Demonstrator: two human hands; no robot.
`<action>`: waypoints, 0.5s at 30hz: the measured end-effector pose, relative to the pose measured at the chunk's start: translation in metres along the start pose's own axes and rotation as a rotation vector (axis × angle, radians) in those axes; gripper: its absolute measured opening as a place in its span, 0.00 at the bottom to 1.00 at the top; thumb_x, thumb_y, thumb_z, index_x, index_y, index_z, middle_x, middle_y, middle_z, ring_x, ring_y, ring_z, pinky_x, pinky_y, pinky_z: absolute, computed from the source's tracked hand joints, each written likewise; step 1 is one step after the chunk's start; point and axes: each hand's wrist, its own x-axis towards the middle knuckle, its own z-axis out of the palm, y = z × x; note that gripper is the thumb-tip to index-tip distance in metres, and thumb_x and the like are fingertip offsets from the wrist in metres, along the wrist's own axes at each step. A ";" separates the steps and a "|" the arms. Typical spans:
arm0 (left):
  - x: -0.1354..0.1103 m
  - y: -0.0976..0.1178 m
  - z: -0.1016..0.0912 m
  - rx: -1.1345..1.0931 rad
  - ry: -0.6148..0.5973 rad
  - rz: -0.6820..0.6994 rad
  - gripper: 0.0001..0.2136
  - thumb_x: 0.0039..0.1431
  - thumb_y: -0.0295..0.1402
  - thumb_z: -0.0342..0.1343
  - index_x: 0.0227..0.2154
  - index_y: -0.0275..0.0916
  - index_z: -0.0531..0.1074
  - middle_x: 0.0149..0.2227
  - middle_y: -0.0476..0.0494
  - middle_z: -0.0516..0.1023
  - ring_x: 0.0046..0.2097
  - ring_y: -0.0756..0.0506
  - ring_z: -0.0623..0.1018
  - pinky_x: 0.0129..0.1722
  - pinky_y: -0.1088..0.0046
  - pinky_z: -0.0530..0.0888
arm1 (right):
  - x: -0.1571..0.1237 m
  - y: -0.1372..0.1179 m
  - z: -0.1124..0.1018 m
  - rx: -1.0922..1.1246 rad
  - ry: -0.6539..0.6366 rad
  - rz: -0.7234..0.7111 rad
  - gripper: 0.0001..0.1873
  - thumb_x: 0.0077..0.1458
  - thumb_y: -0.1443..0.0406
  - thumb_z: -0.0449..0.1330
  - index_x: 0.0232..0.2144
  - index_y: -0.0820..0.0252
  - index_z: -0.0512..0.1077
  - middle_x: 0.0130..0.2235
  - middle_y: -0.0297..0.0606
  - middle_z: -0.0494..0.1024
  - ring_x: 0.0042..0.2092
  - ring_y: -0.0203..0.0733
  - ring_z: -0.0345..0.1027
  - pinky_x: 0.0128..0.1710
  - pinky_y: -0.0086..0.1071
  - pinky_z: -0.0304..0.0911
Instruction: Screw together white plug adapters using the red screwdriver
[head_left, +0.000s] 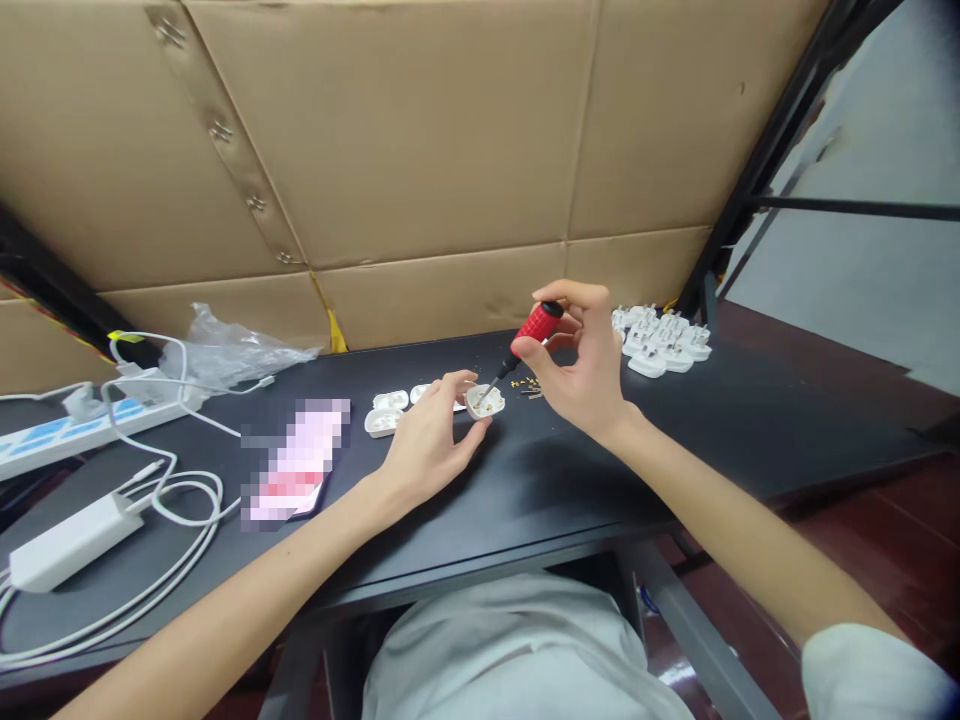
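Observation:
My left hand (429,445) grips an open white plug housing (484,402) by its side, resting it on the black desk (600,470). My right hand (579,362) pinches a red-handled screwdriver (537,326), with its thin shaft (489,387) reaching down into the housing. Small brass screws and parts (526,386) lie scattered just beyond the housing. Further left sit several white plug shells (383,422), partly hidden behind my left hand. A cluster of assembled white plugs (661,340) stands at the back right, beyond my right hand.
A phone with a blurred screen (296,462) lies left of my left arm. Further left are a power strip (82,430), a white charger (75,540), tangled white cables and a plastic bag (232,350). A cardboard wall (420,150) rises behind the desk.

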 end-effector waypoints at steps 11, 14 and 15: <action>0.000 0.001 0.000 0.027 0.039 -0.009 0.15 0.70 0.34 0.62 0.53 0.45 0.65 0.48 0.43 0.82 0.45 0.40 0.84 0.39 0.64 0.78 | 0.001 -0.003 0.001 -0.019 0.053 -0.027 0.14 0.76 0.59 0.60 0.60 0.47 0.72 0.50 0.39 0.86 0.44 0.43 0.84 0.30 0.31 0.79; -0.001 0.002 -0.001 0.050 0.032 -0.001 0.11 0.70 0.34 0.61 0.49 0.45 0.65 0.45 0.45 0.81 0.43 0.41 0.83 0.38 0.65 0.75 | 0.002 -0.003 0.004 -0.014 0.097 -0.034 0.15 0.72 0.59 0.66 0.57 0.46 0.70 0.46 0.35 0.82 0.39 0.38 0.81 0.26 0.28 0.75; -0.001 0.002 -0.001 0.058 0.029 0.006 0.10 0.70 0.34 0.61 0.47 0.45 0.65 0.44 0.46 0.80 0.43 0.41 0.82 0.37 0.65 0.74 | 0.002 -0.003 0.004 -0.021 0.101 -0.031 0.14 0.71 0.58 0.67 0.55 0.46 0.70 0.45 0.34 0.81 0.38 0.38 0.79 0.26 0.28 0.74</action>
